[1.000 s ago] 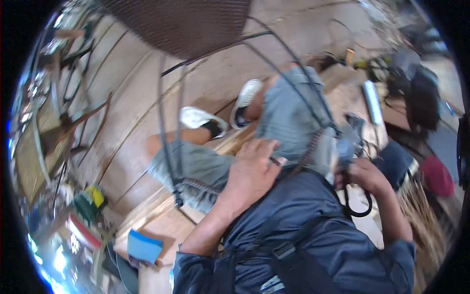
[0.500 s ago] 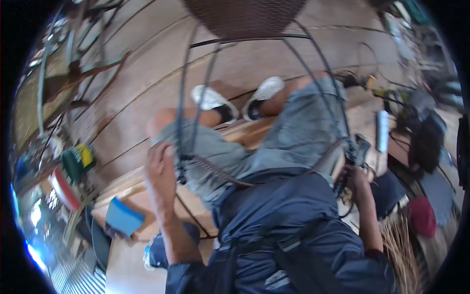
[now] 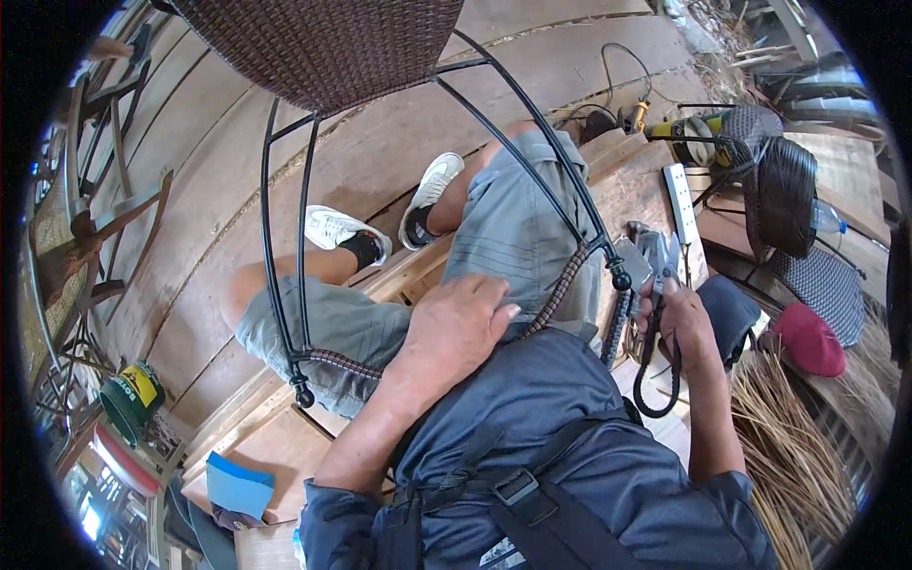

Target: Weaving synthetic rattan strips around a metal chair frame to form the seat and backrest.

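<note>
A chair with a dark brown woven panel and a black metal frame leans over my lap. Brown-and-black strands wrap its curved lower rail. My left hand is above my lap by this rail, back up, its fingers curled and their tips hidden; what they hold, if anything, cannot be seen. My right hand, beside the frame's right end, is closed on grey metal shears with blades pointing away from me. A black looped cord hangs below that hand.
At right are a white power strip, a coil of dark strands, a maroon cap and a bundle of tan strips. Left, a blue block lies near a green tin. Wooden furniture stands far left.
My left hand has moved right, from beside the frame's left end to above my lap. The shears in my right hand now show clearly. My view has shifted, and the chair appears farther left.
</note>
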The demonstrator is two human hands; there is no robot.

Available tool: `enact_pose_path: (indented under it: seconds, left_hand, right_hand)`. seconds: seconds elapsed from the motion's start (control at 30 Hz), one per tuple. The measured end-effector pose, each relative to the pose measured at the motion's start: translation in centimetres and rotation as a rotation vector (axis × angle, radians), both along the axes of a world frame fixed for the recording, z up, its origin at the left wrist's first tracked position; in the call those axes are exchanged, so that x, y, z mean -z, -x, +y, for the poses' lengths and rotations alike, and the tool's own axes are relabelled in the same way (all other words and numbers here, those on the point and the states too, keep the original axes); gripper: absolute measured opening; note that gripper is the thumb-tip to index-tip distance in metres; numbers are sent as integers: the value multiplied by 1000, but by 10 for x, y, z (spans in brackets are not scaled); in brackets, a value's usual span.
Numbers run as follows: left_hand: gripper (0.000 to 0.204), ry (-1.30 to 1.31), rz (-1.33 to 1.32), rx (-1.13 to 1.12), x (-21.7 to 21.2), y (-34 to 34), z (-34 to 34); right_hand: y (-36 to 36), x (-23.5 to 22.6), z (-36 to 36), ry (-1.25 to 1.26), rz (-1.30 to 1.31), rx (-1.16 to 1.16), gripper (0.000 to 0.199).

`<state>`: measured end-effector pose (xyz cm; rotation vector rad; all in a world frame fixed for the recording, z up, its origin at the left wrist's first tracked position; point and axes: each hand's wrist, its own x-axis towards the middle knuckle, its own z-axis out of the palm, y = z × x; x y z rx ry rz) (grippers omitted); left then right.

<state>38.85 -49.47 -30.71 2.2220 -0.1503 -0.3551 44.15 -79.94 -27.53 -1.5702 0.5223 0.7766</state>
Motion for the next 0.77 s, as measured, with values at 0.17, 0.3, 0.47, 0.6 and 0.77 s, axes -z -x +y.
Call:
enact_pose_path:
  seconds: [0.17, 0.3, 0.47, 0.6, 0.77]
  left_hand:
    - [18, 0, -3, -221, -15, 22, 39]
    - [14, -163, 23, -824, -27, 68, 105]
    - [19, 134, -147, -1320, -5, 116, 160]
    - [25, 380, -210, -1372, 13, 129, 154]
    - [44, 1237, -583, -1080, 118, 168, 172]
  right_hand:
    - [29, 73, -52, 620, -114, -311, 38]
    - [56, 113, -57, 920, -82, -579, 51]
    - [59, 126, -54, 810, -76, -693, 60]
    - [26, 119, -52, 95, -51, 74, 51]
    - [-15, 60, 25, 156, 61, -212, 67]
